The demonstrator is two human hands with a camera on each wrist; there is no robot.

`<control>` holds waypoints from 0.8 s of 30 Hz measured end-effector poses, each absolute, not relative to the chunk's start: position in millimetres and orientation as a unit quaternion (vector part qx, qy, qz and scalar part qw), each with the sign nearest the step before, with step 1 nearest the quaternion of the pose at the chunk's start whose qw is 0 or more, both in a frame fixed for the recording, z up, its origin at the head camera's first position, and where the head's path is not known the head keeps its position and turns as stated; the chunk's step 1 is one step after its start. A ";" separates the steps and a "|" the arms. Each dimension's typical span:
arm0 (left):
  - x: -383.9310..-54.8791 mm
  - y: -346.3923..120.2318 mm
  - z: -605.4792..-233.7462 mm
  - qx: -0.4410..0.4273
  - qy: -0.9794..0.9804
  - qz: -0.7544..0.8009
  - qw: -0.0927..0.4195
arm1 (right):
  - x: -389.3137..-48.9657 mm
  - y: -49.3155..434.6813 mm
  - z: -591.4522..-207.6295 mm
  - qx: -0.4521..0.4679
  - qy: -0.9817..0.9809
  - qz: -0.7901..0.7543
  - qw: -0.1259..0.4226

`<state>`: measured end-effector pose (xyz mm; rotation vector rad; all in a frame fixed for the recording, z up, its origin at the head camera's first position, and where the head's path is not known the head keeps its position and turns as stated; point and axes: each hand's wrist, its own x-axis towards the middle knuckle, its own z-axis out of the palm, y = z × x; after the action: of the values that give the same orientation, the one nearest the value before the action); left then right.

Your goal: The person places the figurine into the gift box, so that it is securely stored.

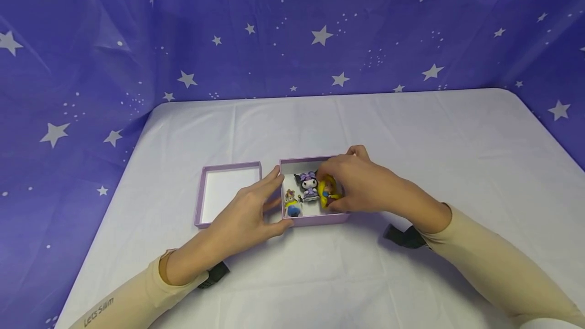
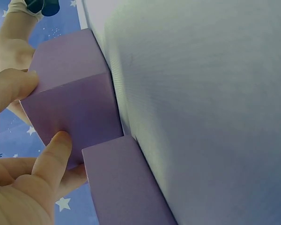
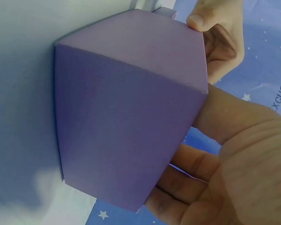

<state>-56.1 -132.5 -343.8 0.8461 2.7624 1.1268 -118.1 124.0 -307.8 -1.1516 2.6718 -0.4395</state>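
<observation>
A shallow purple box point(image 1: 320, 220) with a white inside lies on the table and holds three small figurines. My left hand point(image 1: 244, 217) grips its left side, the thumb at the front corner and the fingers along the left wall point(image 2: 79, 112). My right hand point(image 1: 365, 182) reaches over the right end, with thumb and index finger around a yellow-haired figurine point(image 1: 326, 192); other fingers lie outside the box. Beside it is a black-and-purple figurine point(image 1: 310, 186). A figurine in yellow and blue point(image 1: 292, 206) lies in the front left corner. Both wrist views show only the box's outer walls.
Left of the box, the purple lid point(image 1: 199, 202) lies with its white inside up, partly behind my left hand. A white cloth point(image 1: 320, 278) covers the table. A purple curtain with stars point(image 1: 274, 29) hangs behind it. Dark wrist devices point(image 1: 404, 236) show under both forearms.
</observation>
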 end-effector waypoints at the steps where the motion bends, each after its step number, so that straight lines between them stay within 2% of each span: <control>1: -56.1 -132.4 -343.8 0.273 0.891 0.363 0.020 | -118.3 122.8 -307.8 -0.386 0.905 -0.142 0.103; 8: -55.9 -132.3 -343.7 0.274 0.895 0.353 0.013 | -119.2 116.9 -309.5 -0.388 0.907 -0.099 0.129; 24: -56.0 -132.6 -344.6 0.278 0.893 0.355 0.012 | -119.1 114.8 -310.9 -0.389 0.906 -0.092 0.142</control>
<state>-56.0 -132.6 -344.6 0.8658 2.7830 1.1075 -119.1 114.8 -310.9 -1.1219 2.6141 -0.2652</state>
